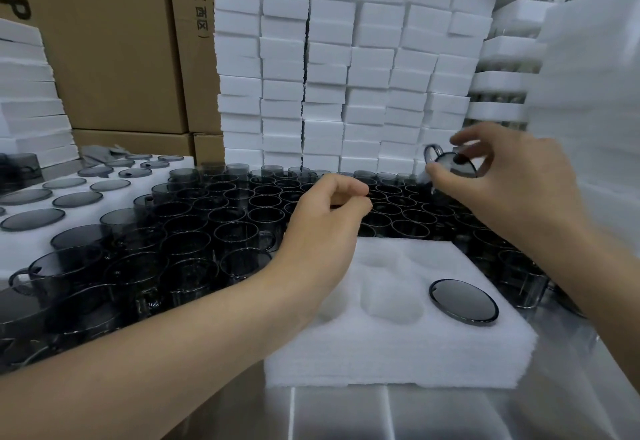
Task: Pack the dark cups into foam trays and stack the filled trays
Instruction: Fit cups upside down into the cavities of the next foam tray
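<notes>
Cups (239, 211), dark and see-through, crowd the tabletop in rows behind the foam tray (398, 346); too many for me to count. From my head view, my right hand (512, 180) has its fingers clamped on one cup (450, 162), lifted and tilted. My left hand (329, 218) hovers over the rows, fingers curled together, apparently empty. The tray shows one seated cup (464, 301) and two empty pockets I can see. I'd judge the tilted cup could slip or knock neighbours.
</notes>
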Action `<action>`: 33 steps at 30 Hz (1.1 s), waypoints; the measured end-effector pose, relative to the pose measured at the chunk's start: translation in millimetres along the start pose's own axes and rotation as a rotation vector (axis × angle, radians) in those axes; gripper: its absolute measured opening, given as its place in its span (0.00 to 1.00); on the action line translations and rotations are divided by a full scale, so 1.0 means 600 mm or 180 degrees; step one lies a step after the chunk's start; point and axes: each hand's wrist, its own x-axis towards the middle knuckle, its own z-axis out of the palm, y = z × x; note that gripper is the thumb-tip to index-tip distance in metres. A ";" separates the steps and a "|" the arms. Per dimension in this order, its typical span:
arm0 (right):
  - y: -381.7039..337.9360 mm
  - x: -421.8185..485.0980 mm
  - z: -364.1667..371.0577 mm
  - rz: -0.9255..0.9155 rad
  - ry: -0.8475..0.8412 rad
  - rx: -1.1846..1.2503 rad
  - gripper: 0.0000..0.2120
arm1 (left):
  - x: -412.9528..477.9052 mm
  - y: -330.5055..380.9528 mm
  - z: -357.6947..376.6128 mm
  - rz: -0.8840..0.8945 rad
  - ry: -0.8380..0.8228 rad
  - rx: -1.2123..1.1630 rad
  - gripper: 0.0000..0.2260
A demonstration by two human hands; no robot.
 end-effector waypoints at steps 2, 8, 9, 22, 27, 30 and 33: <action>-0.033 -0.013 -0.002 -0.0394 0.0220 0.0230 0.24 | 0.001 -0.002 0.000 0.0005 -0.0094 0.0034 0.13; -0.098 -0.060 0.024 -0.1455 0.0539 0.0025 0.21 | 0.005 -0.011 -0.001 0.0114 -0.0326 -0.0112 0.25; -0.100 -0.063 0.030 -0.1517 0.0514 0.0021 0.20 | 0.007 -0.012 -0.002 0.0099 -0.0339 -0.0128 0.26; -0.092 -0.070 0.053 -0.1394 0.0042 0.0954 0.24 | 0.013 -0.011 -0.011 -0.0048 -0.0061 -0.0935 0.20; -0.092 -0.070 0.053 -0.1409 -0.0038 0.0908 0.26 | 0.014 -0.012 -0.012 -0.0003 -0.0094 -0.0975 0.23; -0.092 -0.070 0.054 -0.1367 -0.0049 0.0895 0.28 | 0.013 -0.011 -0.012 0.0001 -0.0084 -0.0958 0.23; -0.091 -0.070 0.054 -0.1299 -0.0042 0.0912 0.29 | 0.015 -0.013 -0.011 0.0056 -0.0004 -0.0937 0.23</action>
